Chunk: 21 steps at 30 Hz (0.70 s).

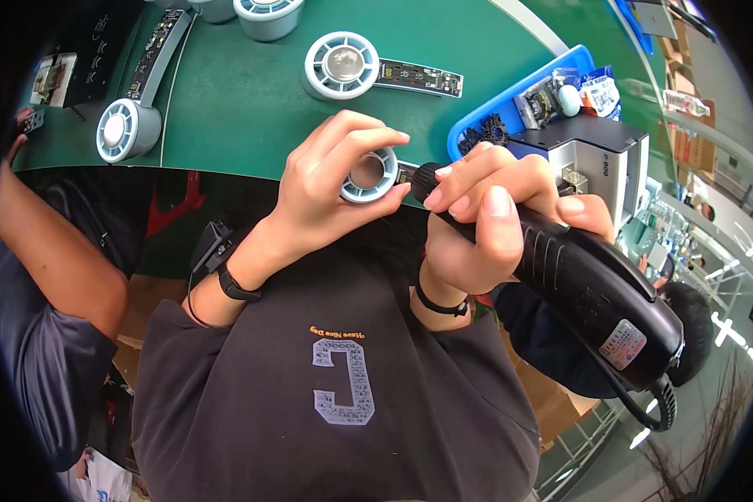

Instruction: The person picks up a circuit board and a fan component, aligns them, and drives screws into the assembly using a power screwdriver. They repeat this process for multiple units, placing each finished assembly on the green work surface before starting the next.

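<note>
My left hand (314, 184) curls its fingers and thumb around a light-blue round plastic housing (368, 174) with a ribbed rim and a smooth disc in its middle. A short piece of circuit board sticks out of the housing toward my right hand (498, 209). That hand is wrapped around a black electric screwdriver (607, 289), held slantwise with its knurled nose pointing left at the board. The bit's tip and its contact with the board cannot be made out. Farther off on the green table (243, 100) lies a similar housing (341, 65) with a dark circuit-board strip (418, 77).
Another housing (127, 131) with a strip lies left, near a co-worker's arm (54, 234). More housings (268, 18) stand at the back. A blue tray (523, 88) holds black parts and packets beside a black-and-white box (594, 155). The screwdriver's cord (663, 406) hangs right.
</note>
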Available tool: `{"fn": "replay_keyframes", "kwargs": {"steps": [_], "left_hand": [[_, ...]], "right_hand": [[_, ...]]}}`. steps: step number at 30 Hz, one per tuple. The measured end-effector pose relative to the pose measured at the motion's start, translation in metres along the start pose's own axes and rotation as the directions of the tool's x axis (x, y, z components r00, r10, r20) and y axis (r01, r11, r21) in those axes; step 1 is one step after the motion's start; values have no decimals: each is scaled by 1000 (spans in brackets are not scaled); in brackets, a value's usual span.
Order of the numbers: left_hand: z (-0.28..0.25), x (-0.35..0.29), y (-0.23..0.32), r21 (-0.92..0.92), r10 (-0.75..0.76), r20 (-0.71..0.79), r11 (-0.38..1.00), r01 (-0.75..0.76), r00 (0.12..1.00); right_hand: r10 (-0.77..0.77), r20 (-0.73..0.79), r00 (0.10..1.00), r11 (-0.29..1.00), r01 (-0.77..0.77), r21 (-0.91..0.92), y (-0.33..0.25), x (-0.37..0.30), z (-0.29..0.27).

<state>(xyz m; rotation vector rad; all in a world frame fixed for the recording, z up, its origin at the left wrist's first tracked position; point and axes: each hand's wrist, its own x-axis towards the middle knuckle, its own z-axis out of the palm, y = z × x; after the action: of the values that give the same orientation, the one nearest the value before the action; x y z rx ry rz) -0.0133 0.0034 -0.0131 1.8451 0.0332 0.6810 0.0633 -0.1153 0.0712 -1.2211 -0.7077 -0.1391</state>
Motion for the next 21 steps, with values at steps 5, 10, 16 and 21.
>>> {"fn": "replay_keyframes", "kwargs": {"steps": [5, 10, 16, 21], "left_hand": [[2, -2, 0, 6, -3, -11, 1000, 3, 1000], [0, -1, 0, 13, 13, -11, 1000, -13, 1000], [1, 0, 0, 18, 21, -22, 1000, -21, 1000], [-1, 4, 9, 42, -18, 23, 999, 17, 1000]], "right_hand": [[22, 73, 997, 996, -15, -90, 6, 0, -5], [53, 89, 995, 997, -47, -60, 9, -2, -6], [71, 85, 994, 992, -79, 98, 14, 1, -6], [-3, -7, 1000, 999, 3, -34, 11, -8, -8]]}}
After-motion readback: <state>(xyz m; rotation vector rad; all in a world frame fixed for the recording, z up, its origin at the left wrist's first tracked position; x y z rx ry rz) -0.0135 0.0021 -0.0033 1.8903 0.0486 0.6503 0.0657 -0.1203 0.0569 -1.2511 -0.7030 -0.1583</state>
